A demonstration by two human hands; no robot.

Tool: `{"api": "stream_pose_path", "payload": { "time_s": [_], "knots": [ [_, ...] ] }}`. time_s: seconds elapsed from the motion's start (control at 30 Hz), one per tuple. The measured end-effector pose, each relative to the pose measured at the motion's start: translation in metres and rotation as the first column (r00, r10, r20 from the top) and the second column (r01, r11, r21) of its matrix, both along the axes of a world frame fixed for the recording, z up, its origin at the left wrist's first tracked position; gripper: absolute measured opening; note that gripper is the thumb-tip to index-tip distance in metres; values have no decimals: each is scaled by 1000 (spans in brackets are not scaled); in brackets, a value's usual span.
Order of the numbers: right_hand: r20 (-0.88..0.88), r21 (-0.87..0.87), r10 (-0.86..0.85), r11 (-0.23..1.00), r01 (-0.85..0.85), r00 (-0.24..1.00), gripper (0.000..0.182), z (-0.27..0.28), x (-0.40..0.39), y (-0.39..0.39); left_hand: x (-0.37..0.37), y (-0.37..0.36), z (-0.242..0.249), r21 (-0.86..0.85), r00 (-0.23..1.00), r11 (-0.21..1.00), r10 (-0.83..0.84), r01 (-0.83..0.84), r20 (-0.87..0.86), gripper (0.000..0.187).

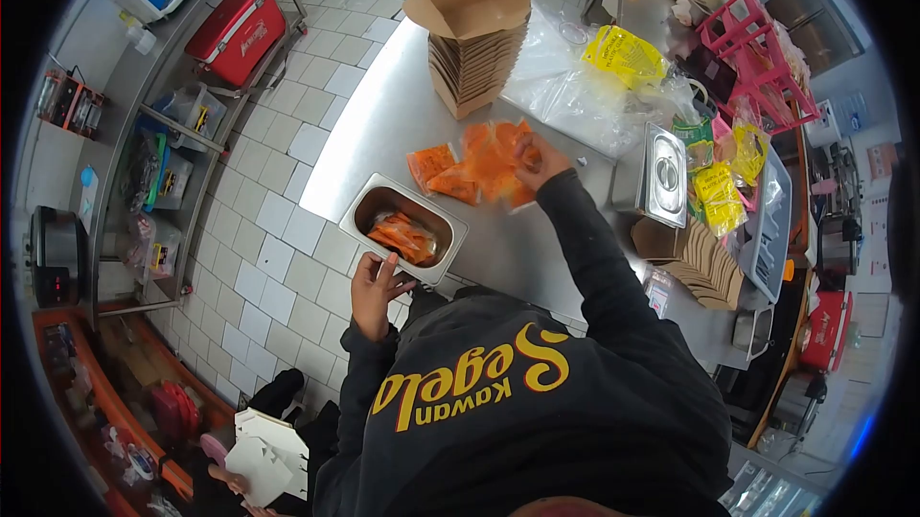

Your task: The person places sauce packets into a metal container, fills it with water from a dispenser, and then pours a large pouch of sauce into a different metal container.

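Observation:
My left hand (372, 297) is at the near rim of a deep steel food pan (356, 210), its fingers bent round the edge. Inside the pan lie several clear plastic sachets of orange sauce (402, 237). To the right, my right hand (542, 162) has its fingers closed on an orange sauce sachet (498, 158) over the steel table. That sachet is a little blurred and overlaps others in the heap. More flat orange sachets (446, 172) lie between the pan and my right hand.
A tall stack of brown paper food boxes (476, 47) stands at the table's far side. Clear plastic bags (565, 86), yellow glove packs (628, 55), a lidded steel container (664, 177) and more folded boxes (704, 263) line the right. At lower left, another person's hand (230, 481) is near white card pieces.

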State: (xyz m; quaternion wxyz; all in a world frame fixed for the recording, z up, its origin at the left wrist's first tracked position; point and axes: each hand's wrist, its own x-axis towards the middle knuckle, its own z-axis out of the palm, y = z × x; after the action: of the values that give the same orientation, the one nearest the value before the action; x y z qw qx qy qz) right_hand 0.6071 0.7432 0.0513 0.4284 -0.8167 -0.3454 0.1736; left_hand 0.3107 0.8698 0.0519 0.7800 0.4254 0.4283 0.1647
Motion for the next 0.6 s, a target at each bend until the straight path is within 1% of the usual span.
{"api": "stream_pose_path", "payload": {
  "time_s": [0.03,0.1,0.13,0.2,0.23,0.3,0.33,0.4,0.43,0.5,0.53,0.57,0.6],
  "knots": [
    [-5,-3,5,1000,-5,1000,23,14,-5,-3,0,0,0,5,1000,1000,-1,1,7,20],
    [15,53,85,995,-86,996,24,39,-14,-8,-1,0,-2,11,1000,1000,-14,14,2,22],
    [10,51,95,994,-95,995,24,58,-22,-9,1,-2,1,21,1000,1000,-20,20,-1,23],
    [12,-22,169,985,-169,985,23,97,-39,-12,2,-1,2,25,999,999,-39,39,-12,22],
    [10,-23,175,984,-175,985,23,108,-45,-12,2,-1,0,24,999,999,-33,33,-14,22],
    [50,83,265,960,-268,963,22,121,-58,-10,4,-2,-2,51,999,998,-34,34,3,21],
    [50,82,265,960,-269,963,22,122,-63,-8,4,-3,-3,50,999,998,-34,34,2,21],
    [6,161,373,915,-369,928,20,123,-76,2,4,-6,-3,31,999,999,-35,35,-4,21],
    [5,161,372,916,-368,928,20,115,-81,9,4,-7,-5,30,999,999,-36,36,-4,21],
    [85,118,534,833,-541,841,20,77,-91,25,3,-9,-11,9,999,999,-53,53,11,20],
    [84,119,534,833,-541,841,20,56,-100,32,1,-9,-12,10,999,999,-53,53,10,20],
    [233,13,502,855,-519,833,19,31,-112,38,0,-8,-14,-6,998,998,-68,68,7,19],
    [377,-87,471,876,-475,798,19,12,-119,42,-2,-8,-15,-20,996,996,-85,85,4,17]
  ]
}}
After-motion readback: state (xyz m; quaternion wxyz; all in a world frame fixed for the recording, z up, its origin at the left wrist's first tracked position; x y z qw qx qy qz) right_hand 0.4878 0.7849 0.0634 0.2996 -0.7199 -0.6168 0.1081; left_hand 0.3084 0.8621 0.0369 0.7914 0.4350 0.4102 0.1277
